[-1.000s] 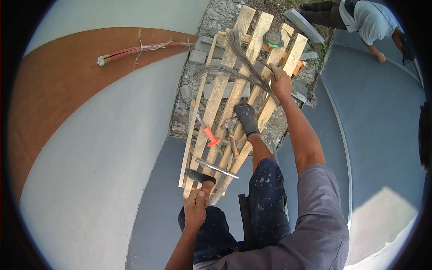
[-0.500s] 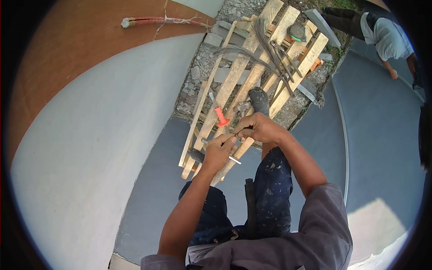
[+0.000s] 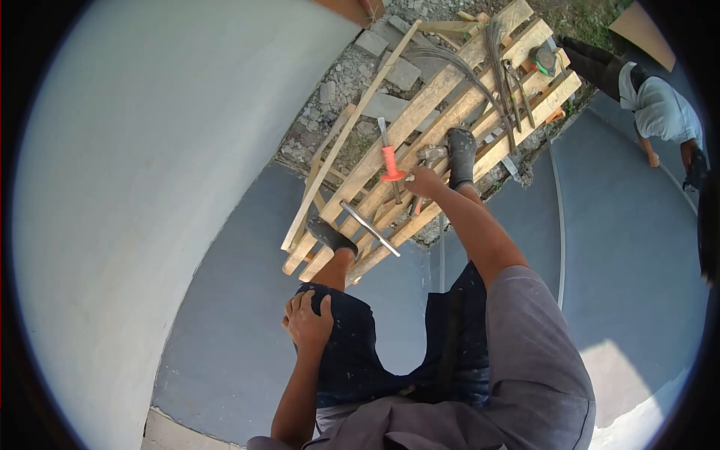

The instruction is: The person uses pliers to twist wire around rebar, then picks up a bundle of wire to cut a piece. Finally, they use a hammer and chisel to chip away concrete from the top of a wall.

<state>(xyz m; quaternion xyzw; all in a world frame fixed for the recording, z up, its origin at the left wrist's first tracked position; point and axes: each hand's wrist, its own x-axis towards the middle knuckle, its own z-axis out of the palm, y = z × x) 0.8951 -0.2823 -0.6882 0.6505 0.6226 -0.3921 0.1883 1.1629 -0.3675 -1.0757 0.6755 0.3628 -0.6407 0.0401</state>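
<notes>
My left hand [image 3: 308,321] rests on my left knee with its fingers apart, holding nothing. Near the red-handled chisel [image 3: 391,163], my right hand [image 3: 424,183] is closed over the wooden slats; whatever its fingers hold is too small to make out. A hammer head [image 3: 431,153] shows just beyond that hand. Between my feet, a metal bar [image 3: 370,229] lies across the slats [image 3: 411,112]. Farther up are a bundle of wire [image 3: 495,67], pliers-like tools [image 3: 519,94] and a tape measure [image 3: 542,60].
My dark shoes [image 3: 462,154] stand on the slatted wooden platform. Rubble [image 3: 330,112] lies beside it. A pale curved wall [image 3: 165,165] rises at the left. Another person [image 3: 660,105] bends over at the upper right, near a long thin strip [image 3: 559,217].
My left hand has moved down from the slats to my knee and opened. My right hand has moved forward, away from the left. The view has shifted, and my legs are farther apart.
</notes>
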